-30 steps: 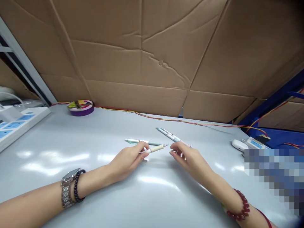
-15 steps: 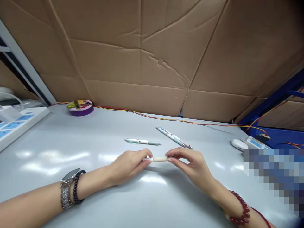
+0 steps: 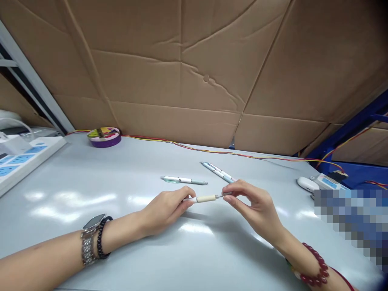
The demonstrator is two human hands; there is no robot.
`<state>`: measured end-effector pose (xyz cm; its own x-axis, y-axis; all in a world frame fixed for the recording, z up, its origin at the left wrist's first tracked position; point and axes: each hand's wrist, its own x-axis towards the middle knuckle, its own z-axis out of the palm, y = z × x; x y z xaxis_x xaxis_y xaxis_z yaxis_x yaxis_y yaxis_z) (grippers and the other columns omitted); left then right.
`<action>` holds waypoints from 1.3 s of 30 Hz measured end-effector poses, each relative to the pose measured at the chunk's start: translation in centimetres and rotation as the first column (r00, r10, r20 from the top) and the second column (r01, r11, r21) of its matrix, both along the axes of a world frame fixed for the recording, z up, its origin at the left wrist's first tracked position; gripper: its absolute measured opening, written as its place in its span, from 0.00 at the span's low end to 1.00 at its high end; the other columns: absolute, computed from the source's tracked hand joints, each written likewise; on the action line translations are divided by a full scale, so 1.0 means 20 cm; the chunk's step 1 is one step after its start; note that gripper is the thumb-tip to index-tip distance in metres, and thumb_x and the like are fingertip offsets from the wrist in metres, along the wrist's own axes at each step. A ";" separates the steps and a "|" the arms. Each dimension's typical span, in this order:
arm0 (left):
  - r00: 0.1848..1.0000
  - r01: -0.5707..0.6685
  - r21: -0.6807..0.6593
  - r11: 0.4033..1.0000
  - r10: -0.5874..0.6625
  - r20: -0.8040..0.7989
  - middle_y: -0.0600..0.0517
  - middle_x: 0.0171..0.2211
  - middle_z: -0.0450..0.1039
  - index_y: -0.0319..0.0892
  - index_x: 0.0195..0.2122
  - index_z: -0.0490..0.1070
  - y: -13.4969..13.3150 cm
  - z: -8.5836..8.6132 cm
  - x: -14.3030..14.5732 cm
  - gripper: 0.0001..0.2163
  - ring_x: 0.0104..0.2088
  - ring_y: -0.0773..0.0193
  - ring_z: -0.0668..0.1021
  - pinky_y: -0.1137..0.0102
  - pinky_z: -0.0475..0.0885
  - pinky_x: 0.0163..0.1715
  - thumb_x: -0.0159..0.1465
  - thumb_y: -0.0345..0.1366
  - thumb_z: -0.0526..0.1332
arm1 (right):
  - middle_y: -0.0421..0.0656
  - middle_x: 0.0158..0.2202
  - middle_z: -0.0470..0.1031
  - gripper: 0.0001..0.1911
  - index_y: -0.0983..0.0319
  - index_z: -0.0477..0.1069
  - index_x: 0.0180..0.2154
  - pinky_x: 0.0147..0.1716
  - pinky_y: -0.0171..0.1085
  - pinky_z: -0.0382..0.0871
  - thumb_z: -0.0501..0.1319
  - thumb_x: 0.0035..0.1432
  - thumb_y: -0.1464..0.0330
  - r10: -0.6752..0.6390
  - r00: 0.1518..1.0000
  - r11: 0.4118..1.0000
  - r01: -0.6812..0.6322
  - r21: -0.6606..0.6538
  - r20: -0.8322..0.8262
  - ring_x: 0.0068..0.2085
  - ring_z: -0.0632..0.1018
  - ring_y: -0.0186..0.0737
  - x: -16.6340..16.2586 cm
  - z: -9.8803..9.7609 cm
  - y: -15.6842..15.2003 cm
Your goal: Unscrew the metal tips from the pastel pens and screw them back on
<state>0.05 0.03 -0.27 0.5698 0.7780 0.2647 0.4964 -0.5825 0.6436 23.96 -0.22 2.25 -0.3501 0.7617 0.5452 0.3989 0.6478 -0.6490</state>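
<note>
My left hand (image 3: 165, 210) is closed round the white rear part of a pen with a beige grip (image 3: 205, 198), held just above the grey table (image 3: 121, 226). My right hand (image 3: 253, 204) pinches the pen's metal tip between thumb and forefinger. Behind my hands a white and pale green pen (image 3: 184, 180) lies flat on the table. Further right a pale blue and white pen (image 3: 216, 170) lies at a slant, its near end hidden behind my right fingers.
A round purple tin (image 3: 104, 137) sits at the back left. A red and yellow wire (image 3: 230, 154) runs along the cardboard wall (image 3: 194, 72). A white power strip (image 3: 21, 159) lies at the left edge. White devices (image 3: 318, 184) rest at the right.
My right hand came to the beige pen and took hold of its tip. Both hands now hold the pen, and my right hand has slid out toward the tip end.
</note>
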 end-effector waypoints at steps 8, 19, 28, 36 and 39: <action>1.000 0.017 -0.003 1.000 -0.017 -0.018 0.57 0.23 0.62 0.44 0.38 0.63 0.00 0.00 0.00 0.07 0.20 0.68 0.63 0.76 0.58 0.21 0.68 0.36 0.47 | 0.40 0.33 0.77 0.07 0.59 0.72 0.36 0.35 0.36 0.70 0.61 0.56 0.76 0.103 0.993 0.991 -0.107 0.077 0.056 0.33 0.76 0.36 -0.02 -0.02 0.01; 0.993 0.061 -0.013 0.998 -0.062 -0.102 0.57 0.23 0.63 0.43 0.38 0.63 0.01 0.00 -0.01 0.10 0.21 0.68 0.65 0.76 0.60 0.23 0.68 0.37 0.44 | 0.39 0.23 0.70 0.12 0.61 0.68 0.30 0.27 0.34 0.64 0.53 0.64 0.66 -0.067 0.970 0.974 0.013 0.226 0.235 0.25 0.68 0.34 -0.04 -0.06 0.00; 0.990 0.039 -0.089 0.995 -0.051 -0.135 0.58 0.20 0.56 0.43 0.34 0.61 0.01 0.02 0.01 0.12 0.20 0.68 0.60 0.75 0.58 0.21 0.68 0.36 0.40 | 0.41 0.26 0.72 0.12 0.62 0.69 0.33 0.25 0.33 0.64 0.51 0.65 0.66 0.004 0.926 0.986 -0.067 0.155 0.378 0.26 0.70 0.35 -0.01 -0.05 0.02; 0.982 0.051 -0.119 0.992 -0.071 -0.173 0.58 0.20 0.55 0.44 0.35 0.60 0.01 0.02 0.01 0.11 0.20 0.67 0.60 0.75 0.57 0.21 0.67 0.34 0.41 | 0.43 0.29 0.74 0.06 0.62 0.70 0.37 0.29 0.35 0.69 0.54 0.62 0.72 0.066 0.936 0.967 -0.146 0.210 0.346 0.30 0.74 0.36 0.01 -0.07 0.04; 0.979 0.054 -0.120 0.991 -0.076 -0.189 0.58 0.20 0.54 0.43 0.34 0.60 0.01 0.02 0.01 0.10 0.20 0.67 0.59 0.75 0.56 0.21 0.67 0.33 0.41 | 0.43 0.29 0.75 0.07 0.62 0.71 0.36 0.28 0.35 0.68 0.54 0.62 0.72 0.072 0.920 0.961 -0.168 0.221 0.386 0.30 0.74 0.36 0.02 -0.06 0.04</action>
